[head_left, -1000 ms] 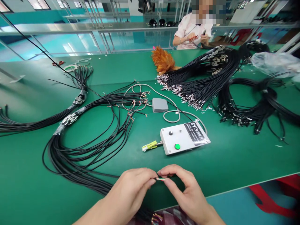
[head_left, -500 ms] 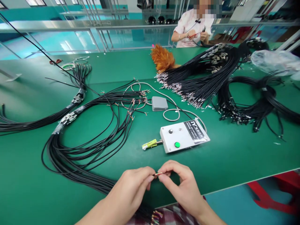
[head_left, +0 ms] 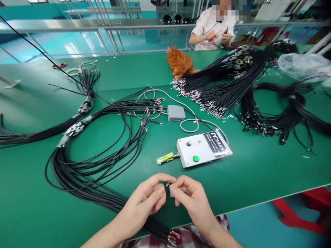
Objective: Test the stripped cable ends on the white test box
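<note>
Left hand (head_left: 146,196) and right hand (head_left: 190,195) are pinching thin coloured wires (head_left: 168,184) above the bench (head_left: 248,175) at six o'clock; overly hard pulling could be risking a break.

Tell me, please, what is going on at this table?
The person's left hand and right hand meet over the near side of the green table, thin coloured wires between their fingertips. A black cable bundle lies to the left. A white box with a green button sits beyond the hands. Across the table, a co-worker holds something unclear.
</note>
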Tool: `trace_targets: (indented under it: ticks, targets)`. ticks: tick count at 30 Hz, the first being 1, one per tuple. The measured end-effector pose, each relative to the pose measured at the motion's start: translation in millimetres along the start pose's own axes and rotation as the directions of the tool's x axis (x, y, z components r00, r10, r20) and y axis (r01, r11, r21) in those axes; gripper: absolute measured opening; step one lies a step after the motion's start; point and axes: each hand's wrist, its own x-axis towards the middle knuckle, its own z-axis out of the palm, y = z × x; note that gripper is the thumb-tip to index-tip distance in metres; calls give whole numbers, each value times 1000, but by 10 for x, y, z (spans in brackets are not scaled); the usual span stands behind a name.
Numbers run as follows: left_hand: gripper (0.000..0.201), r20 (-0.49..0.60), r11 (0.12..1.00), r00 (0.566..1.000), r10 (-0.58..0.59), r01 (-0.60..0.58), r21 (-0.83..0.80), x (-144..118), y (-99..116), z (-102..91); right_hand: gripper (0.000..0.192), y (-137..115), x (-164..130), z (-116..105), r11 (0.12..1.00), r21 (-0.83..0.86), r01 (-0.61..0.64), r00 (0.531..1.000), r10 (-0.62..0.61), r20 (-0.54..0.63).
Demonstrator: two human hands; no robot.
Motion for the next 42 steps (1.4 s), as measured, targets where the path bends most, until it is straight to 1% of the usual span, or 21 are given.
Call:
trace_targets:
  ticks: [2,3,5,8,10,12,14,17,18,19,20,22,23,25,26,28,30,32,34,38,42]
  targets:
    - [34,-3,995,1000,-17,17,-96,12,-15,-8,25,-8,-4,7,999,-46,-6,1000,7,6]
    - [32,-30,992,999,-30,26,-127,17,-23,-7,23,-11,-7,12,996,-90,8,1000,-8,6]
    - [29,-128,989,990,-57,39,-140,24,-40,4,20,-15,-15,24,975,-206,82,997,-83,2]
    - [26,-282,998,958,-54,48,-30,22,-68,33,17,-25,-23,21,897,-374,237,969,-244,29]
    - [22,-336,989,940,57,-7,148,13,-91,48,17,-38,-20,-15,824,-465,324,942,-326,78]
    - [19,-329,926,917,227,-98,365,6,-113,56,16,-51,-10,-84,738,-548,393,913,-384,137]
    - [20,-288,851,899,330,-151,503,12,-134,55,15,-57,-1,-168,643,-632,433,892,-406,198]
    - [22,-278,835,903,327,-138,533,48,-157,46,5,-56,6,-255,479,-758,442,875,-418,245]
    - [22,-281,839,905,319,-131,528,61,-162,44,12,-57,9,-262,416,-793,445,864,-433,258]
    - [22,-278,843,909,311,-129,522,71,-164,43,17,-63,15,-255,349,-819,455,847,-454,277]
    - [22,-269,844,913,307,-131,520,77,-162,41,16,-75,25,-239,279,-835,474,825,-473,310]
    - [24,-238,833,919,314,-146,534,75,-149,29,8,-123,61,-192,146,-831,536,771,-486,412]
    - [25,-226,819,917,329,-158,551,70,-136,14,15,-160,88,-172,90,-817,570,741,-485,464]
    - [24,-235,789,899,371,-171,590,63,-101,-38,24,-256,159,-152,6,-790,613,689,-494,531]
    - [23,-260,785,886,383,-164,598,65,-82,-75,23,-309,204,-154,-22,-785,619,670,-507,543]
    - [21,-334,812,865,374,-131,569,82,-47,-158,16,-408,310,-173,-74,-798,598,649,-539,537]
    - [20,-402,858,852,335,-99,504,109,-27,-235,8,-468,426,-193,-154,-817,556,641,-545,540]
    - [22,-437,892,848,301,-89,444,138,-22,-286,10,-478,532,-199,-244,-817,522,649,-508,566]
    - [23,-452,913,847,280,-89,399,160,-22,-309,15,-452,608,-186,-304,-811,501,672,-454,585]
    - [24,-470,933,843,262,-98,346,194,1,-318,21,-400,674,-126,-333,-821,464,723,-394,568]
    - [23,-477,935,840,260,-95,343,239,29,-333,8,-410,717,-66,-340,-836,431,758,-365,540]
